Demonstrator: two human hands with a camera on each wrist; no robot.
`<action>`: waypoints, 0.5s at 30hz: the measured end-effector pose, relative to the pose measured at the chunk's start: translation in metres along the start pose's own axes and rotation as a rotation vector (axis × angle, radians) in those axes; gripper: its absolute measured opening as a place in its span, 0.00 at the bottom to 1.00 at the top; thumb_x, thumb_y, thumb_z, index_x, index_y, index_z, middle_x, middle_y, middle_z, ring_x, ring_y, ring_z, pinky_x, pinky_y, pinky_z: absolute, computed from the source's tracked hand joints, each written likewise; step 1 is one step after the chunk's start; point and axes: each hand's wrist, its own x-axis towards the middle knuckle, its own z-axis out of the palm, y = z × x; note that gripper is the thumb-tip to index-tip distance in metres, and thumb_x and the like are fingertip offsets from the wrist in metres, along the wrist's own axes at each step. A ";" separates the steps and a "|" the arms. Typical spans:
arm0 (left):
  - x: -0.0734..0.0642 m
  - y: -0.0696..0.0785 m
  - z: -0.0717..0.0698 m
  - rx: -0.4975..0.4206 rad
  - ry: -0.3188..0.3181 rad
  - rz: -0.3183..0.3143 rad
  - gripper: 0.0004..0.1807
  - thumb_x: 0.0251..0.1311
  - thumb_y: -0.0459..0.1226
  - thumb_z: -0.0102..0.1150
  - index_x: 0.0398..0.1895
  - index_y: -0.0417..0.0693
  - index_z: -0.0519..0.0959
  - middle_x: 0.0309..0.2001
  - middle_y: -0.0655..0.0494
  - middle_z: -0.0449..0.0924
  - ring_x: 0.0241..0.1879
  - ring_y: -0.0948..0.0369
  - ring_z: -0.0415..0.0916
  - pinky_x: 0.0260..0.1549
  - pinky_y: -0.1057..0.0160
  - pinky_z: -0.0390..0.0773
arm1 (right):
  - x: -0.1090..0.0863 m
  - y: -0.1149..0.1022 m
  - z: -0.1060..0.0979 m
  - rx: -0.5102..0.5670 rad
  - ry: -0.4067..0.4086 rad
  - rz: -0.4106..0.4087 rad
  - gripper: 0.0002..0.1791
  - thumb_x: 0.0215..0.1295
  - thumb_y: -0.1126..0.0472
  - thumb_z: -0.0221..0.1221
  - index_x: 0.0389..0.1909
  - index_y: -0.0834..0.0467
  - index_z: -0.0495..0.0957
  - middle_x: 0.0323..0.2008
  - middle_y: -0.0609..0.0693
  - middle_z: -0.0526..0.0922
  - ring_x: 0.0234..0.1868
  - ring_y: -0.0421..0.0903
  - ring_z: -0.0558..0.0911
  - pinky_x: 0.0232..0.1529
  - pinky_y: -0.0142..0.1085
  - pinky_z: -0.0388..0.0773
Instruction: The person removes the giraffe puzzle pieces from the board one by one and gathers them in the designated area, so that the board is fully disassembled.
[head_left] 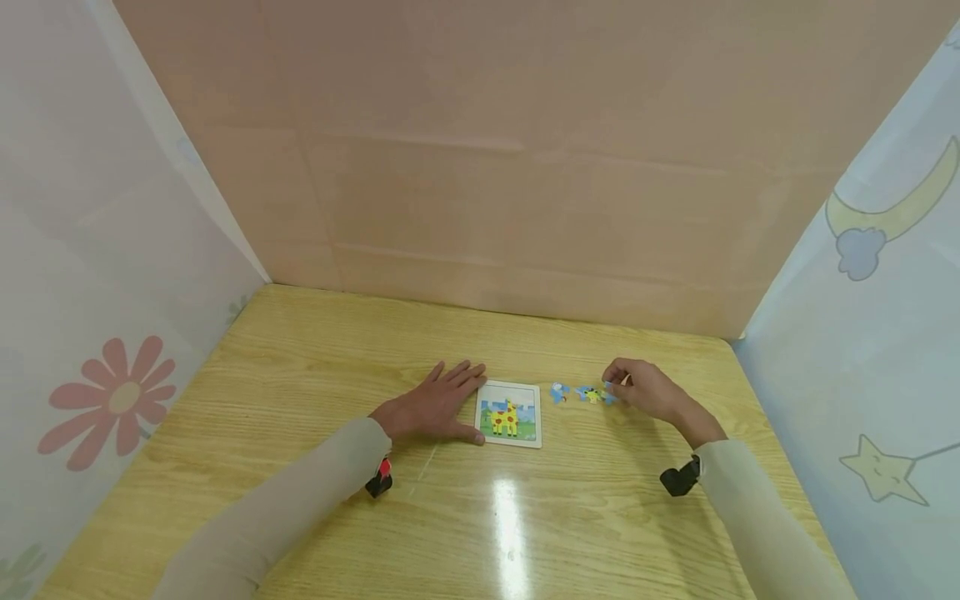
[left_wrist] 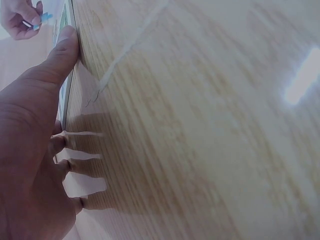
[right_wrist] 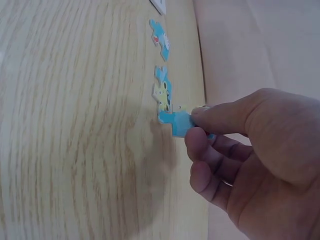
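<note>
A small square jigsaw puzzle in a white frame (head_left: 517, 444) lies on the table, its assembled part picturing a yellow giraffe. My left hand (head_left: 438, 407) rests with fingers spread at the frame's left side; its thumb (left_wrist: 65, 42) lies along the near left corner. To the right of the frame, my right hand (head_left: 648, 392) pinches a light-blue puzzle piece (right_wrist: 181, 123) between thumb and fingers. That piece is partly hidden by the fingertips. Beside it sits a yellow-and-blue puzzle piece (right_wrist: 163, 94). Another blue puzzle piece (head_left: 558, 392) lies nearer the frame.
The wooden table (head_left: 600, 525) ends at a tan back panel (head_left: 480, 208). Patterned side walls stand at the left, with a red flower (head_left: 123, 398), and at the right, with a yellow star (head_left: 883, 471). Each wrist wears a black device.
</note>
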 end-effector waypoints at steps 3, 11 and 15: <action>0.000 0.000 0.000 0.001 0.000 -0.001 0.61 0.64 0.73 0.59 0.89 0.51 0.48 0.90 0.55 0.40 0.90 0.50 0.36 0.86 0.35 0.37 | -0.001 0.004 0.001 0.005 -0.009 0.010 0.09 0.81 0.65 0.56 0.52 0.66 0.78 0.44 0.59 0.81 0.34 0.50 0.79 0.31 0.35 0.77; 0.000 -0.001 0.001 -0.005 0.004 0.003 0.61 0.64 0.73 0.58 0.89 0.51 0.48 0.90 0.55 0.40 0.90 0.50 0.36 0.85 0.35 0.37 | -0.001 0.011 0.004 0.007 -0.010 0.011 0.08 0.80 0.67 0.56 0.51 0.66 0.79 0.42 0.58 0.82 0.33 0.48 0.81 0.31 0.35 0.79; 0.000 -0.001 0.001 -0.010 0.006 0.003 0.61 0.64 0.73 0.59 0.89 0.51 0.48 0.90 0.55 0.41 0.90 0.50 0.36 0.85 0.35 0.37 | 0.001 0.016 0.005 -0.004 -0.012 0.020 0.07 0.79 0.67 0.56 0.51 0.65 0.79 0.42 0.57 0.82 0.35 0.47 0.80 0.32 0.35 0.79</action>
